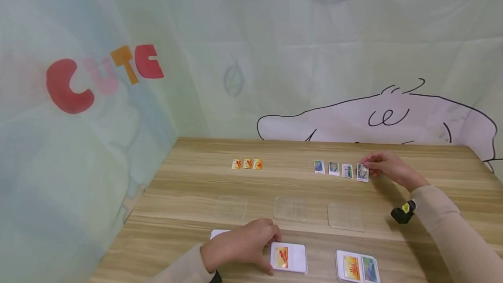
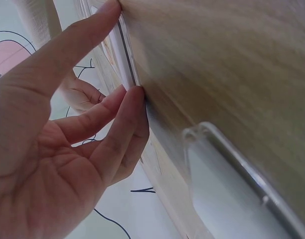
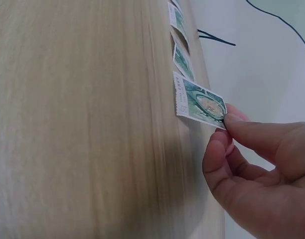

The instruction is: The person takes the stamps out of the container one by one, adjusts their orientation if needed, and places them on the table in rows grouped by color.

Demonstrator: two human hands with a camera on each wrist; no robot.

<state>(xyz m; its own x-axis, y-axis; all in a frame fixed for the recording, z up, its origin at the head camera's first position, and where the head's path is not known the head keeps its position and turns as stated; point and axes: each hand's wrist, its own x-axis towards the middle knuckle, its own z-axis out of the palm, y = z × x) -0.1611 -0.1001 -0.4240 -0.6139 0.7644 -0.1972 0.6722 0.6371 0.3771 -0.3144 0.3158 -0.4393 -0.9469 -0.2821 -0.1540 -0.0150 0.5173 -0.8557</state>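
Observation:
My right hand point(image 1: 387, 168) pinches a green stamp point(image 3: 205, 103) with a white perforated border between thumb and fingertips. In the right wrist view the stamp is tilted just over the wood. It is at the right end of a row with other stamps: a blue one point(image 1: 319, 167), a green one point(image 1: 333, 169) and another green one point(image 1: 347, 171). Near the front edge, my left hand point(image 1: 247, 241) holds a white card in a clear sleeve point(image 1: 296, 257), thumb and fingertips at opposite edges. An orange-red stamp point(image 1: 281, 257) lies on that card.
Orange stamps point(image 1: 247, 163) stand in a row at the back left. Clear plastic holders point(image 1: 290, 209) lie mid-table. A white card point(image 1: 218, 232) is partly hidden behind the left hand. At front right lies a stack with an orange and a blue stamp point(image 1: 357, 267). Printed fabric backs the table point(image 1: 188, 178).

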